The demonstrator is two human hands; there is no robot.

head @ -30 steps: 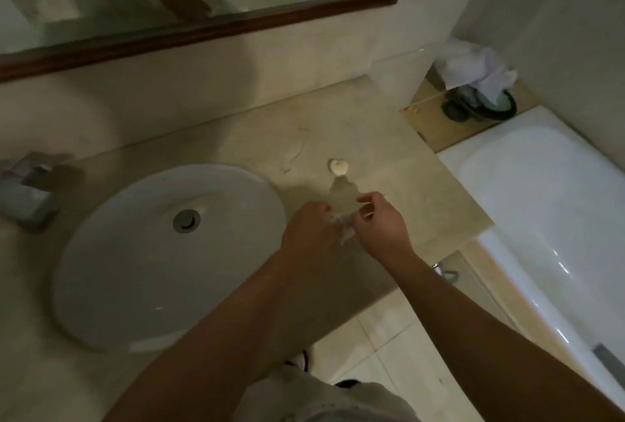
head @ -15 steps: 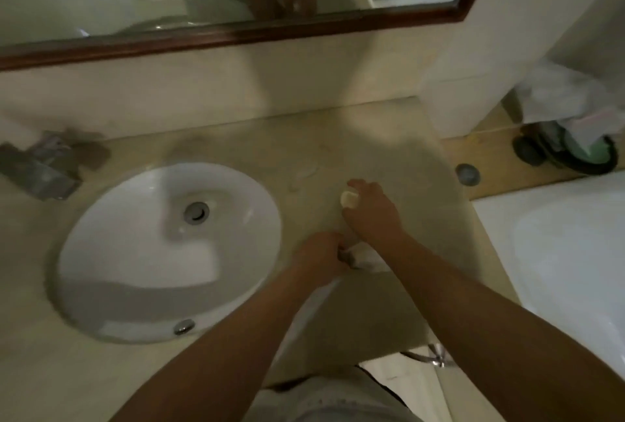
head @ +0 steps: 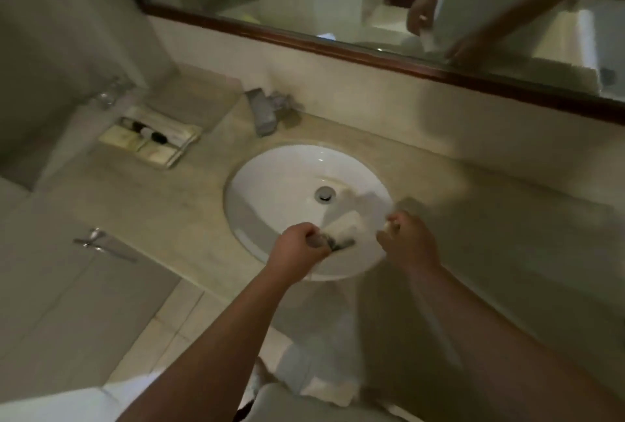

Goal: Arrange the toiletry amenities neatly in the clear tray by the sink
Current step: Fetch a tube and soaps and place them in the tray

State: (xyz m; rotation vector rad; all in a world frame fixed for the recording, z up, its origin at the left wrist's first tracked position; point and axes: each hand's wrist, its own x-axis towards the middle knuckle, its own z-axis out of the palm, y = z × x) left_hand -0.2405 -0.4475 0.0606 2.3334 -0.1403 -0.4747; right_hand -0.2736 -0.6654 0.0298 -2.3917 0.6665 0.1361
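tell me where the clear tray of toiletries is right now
In the head view the tray sits on the counter at the far left, just left of the faucet and beyond the sink, near the wall corner.

No writing, brand, number or sign can be read anywhere. The small bottles (head: 148, 132) and flat packets (head: 157, 153) in the tray (head: 170, 164) are too blurred to show any print. The same holds for the pale packet (head: 345, 227) gripped in the left hand (head: 297, 251) and the small pale item (head: 387, 224) pinched in the right hand (head: 407, 244).
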